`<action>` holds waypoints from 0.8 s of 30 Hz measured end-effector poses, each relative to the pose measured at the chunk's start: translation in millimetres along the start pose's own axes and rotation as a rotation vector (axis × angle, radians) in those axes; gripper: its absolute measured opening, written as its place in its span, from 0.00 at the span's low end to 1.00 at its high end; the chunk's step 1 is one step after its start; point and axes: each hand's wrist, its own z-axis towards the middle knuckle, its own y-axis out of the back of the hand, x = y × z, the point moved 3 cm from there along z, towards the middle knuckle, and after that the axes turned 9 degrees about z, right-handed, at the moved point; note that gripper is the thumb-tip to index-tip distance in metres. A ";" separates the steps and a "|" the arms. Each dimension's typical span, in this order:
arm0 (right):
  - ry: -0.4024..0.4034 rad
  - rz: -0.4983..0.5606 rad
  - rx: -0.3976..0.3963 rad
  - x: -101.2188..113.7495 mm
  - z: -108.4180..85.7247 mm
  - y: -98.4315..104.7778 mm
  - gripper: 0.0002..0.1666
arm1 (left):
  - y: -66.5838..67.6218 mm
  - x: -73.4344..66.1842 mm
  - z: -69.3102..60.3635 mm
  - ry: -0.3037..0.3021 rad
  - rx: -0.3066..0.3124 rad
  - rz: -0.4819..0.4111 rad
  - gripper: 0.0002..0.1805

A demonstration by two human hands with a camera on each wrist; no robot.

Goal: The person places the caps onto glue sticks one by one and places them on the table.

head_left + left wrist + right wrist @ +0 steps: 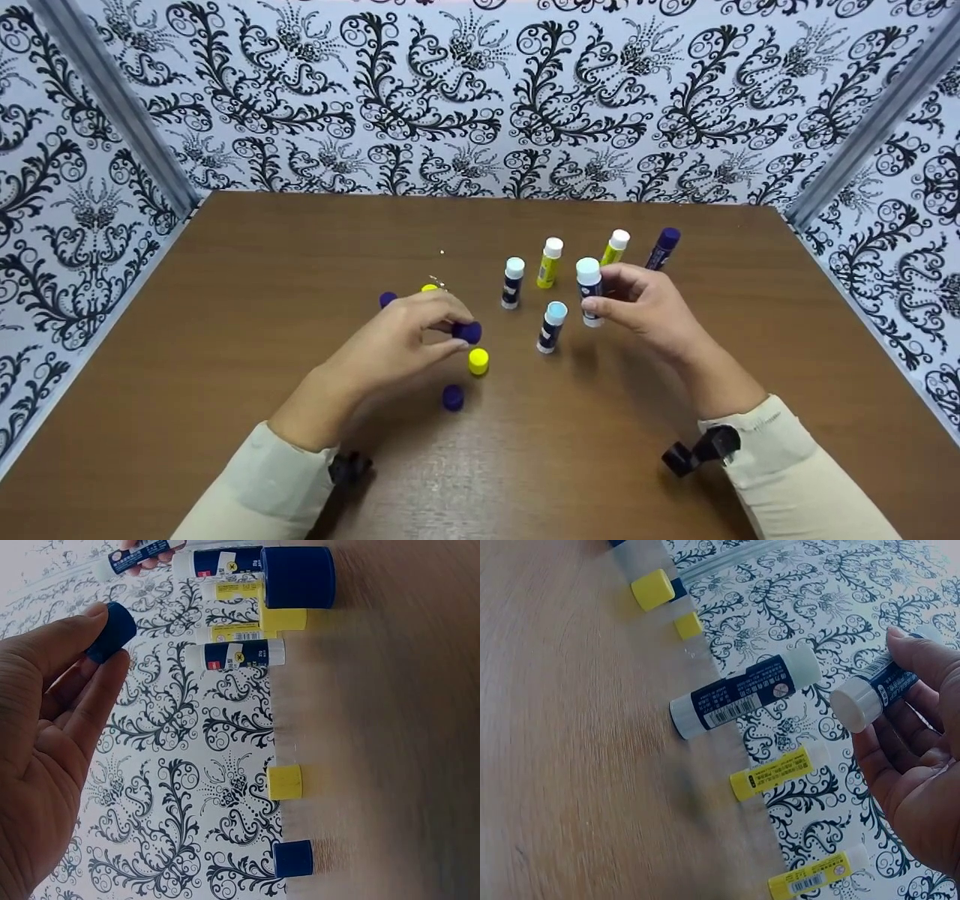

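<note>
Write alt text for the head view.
A left hand holds a dark cap and a right hand a dark-labelled glue stick over a brown table. Five more sticks and four loose caps are on it.

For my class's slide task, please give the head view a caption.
Left hand pinching a dark cap, right hand holding a glue stick, above a brown table.

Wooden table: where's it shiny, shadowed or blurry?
Head view: pale glare at the bottom middle of the wooden table, soft shadow below the right hand; left wrist view: table mostly blurred; right wrist view: fuzzy dark patch left of the upper yellow glue stick.
</note>
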 end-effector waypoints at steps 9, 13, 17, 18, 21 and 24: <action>0.028 0.006 0.048 3.0 -3.2 -8.0 0.21 | 3.1 -4.0 1.1 -0.101 -0.100 0.041 0.12; 0.035 0.005 0.069 2.8 -4.3 -11.5 0.21 | 3.3 -5.1 0.6 -0.108 -0.107 0.036 0.12; 0.039 0.023 0.093 3.7 -5.8 -16.0 0.21 | 3.1 -5.2 0.7 -0.106 -0.106 0.042 0.13; 0.042 0.028 0.101 4.2 -6.3 -17.5 0.21 | 3.2 -5.3 0.8 -0.105 -0.105 0.043 0.13; 0.042 0.037 0.117 4.8 -7.3 -21.4 0.21 | 3.4 -5.4 1.0 -0.100 -0.101 0.047 0.13; 0.049 0.037 0.134 5.9 -8.5 -24.9 0.21 | 3.7 -6.2 1.1 -0.101 -0.099 0.055 0.13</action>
